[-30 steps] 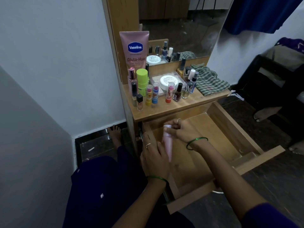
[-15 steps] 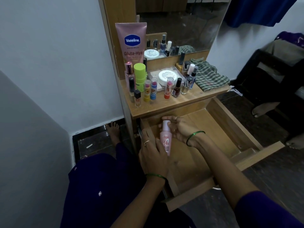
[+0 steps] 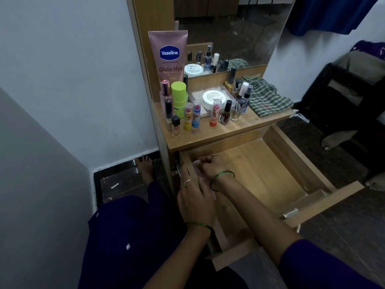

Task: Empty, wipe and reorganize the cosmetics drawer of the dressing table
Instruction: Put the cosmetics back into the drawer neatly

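Observation:
The wooden drawer (image 3: 277,163) of the dressing table is pulled out, its bottom bare. Both my hands are at its back left corner around a small pink bottle (image 3: 200,176), which lies low against the left wall and is mostly hidden by them. My right hand (image 3: 210,165) grips its upper part. My left hand (image 3: 194,197) rests over its lower part. On the tabletop (image 3: 229,130) stand a large pink Vaseline tube (image 3: 169,57), a green stick (image 3: 178,97), several lip balms and small bottles, and a white jar (image 3: 212,98).
A green striped cloth (image 3: 266,97) lies on the tabletop's right end under the mirror (image 3: 229,28). A white wall is close on the left. A bare foot (image 3: 335,138) of another person shows on the dark floor at right, beside dark furniture. My foot (image 3: 145,165) is left of the table.
The pink bottle stood upright in my hands with its label showing. Now it is lowered into the drawer's back left corner, and both hands have closed over it.

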